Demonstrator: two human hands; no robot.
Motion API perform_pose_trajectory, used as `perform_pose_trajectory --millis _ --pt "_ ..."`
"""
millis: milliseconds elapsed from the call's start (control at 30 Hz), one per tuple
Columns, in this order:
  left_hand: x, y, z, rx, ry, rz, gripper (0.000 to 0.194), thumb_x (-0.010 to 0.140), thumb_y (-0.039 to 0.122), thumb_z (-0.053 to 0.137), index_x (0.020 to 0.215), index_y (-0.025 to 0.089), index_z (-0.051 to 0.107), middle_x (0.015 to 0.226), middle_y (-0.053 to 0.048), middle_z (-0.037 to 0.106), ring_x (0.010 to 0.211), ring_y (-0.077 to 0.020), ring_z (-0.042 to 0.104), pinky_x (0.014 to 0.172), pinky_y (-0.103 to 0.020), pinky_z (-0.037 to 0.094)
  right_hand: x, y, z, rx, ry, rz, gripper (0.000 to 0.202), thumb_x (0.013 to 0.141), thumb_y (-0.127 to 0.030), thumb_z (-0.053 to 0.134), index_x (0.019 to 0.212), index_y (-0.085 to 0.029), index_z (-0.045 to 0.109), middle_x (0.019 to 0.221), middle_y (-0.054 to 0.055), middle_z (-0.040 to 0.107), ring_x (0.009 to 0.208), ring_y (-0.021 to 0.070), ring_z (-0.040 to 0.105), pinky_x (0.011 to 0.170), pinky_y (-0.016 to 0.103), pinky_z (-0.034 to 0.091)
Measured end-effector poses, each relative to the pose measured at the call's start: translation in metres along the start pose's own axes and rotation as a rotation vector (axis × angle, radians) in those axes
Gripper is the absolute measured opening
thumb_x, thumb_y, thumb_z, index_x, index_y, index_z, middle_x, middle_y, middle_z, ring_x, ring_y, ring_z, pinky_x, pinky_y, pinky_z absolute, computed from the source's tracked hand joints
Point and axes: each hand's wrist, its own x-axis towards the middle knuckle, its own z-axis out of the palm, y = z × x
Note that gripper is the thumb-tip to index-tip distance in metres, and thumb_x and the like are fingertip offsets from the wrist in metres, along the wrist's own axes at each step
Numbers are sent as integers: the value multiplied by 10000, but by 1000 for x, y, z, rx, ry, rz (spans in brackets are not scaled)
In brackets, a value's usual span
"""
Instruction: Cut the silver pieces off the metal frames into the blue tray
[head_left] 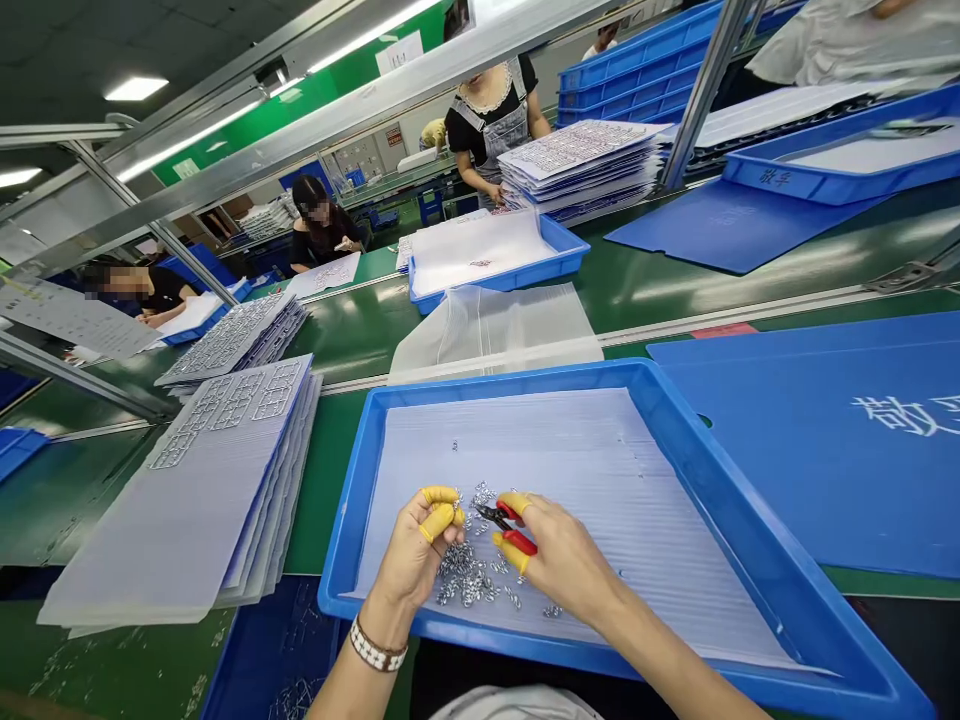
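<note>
My left hand [420,540], with yellow finger cots on its tips, is pinched around a small silvery part [458,503], mostly hidden by the fingers. My right hand [559,555], also in yellow finger cots, grips red-handled nippers [517,540]. Their dark jaws point left, close to the left fingertips. Beneath both hands a heap of small shiny silvery parts [469,580] lies on a white sheet [570,450]. This sheet lines a blue tray [645,380]. One loose part [454,445] sits farther back on the sheet.
To the left, layered sheets [187,520] carry silvery part frames [232,405]. A blue board [810,430] lies at right. Behind the tray are a translucent sheet [495,325] and another blue tray [574,255]. Metal posts rise from the green bench [345,330]; several people work beyond.
</note>
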Motion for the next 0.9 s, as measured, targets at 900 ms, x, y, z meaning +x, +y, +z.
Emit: perform_pose_trajectory --millis 900 --pt "2 -10 3 -64 -31 -57 165 733 207 762 832 134 652 692 -5 614 548 -51 464 632 -230 430 13 -4 15 672 15 172 167 782 -323 583 902 -207 586 841 10 657 758 185 613 684 307 485"
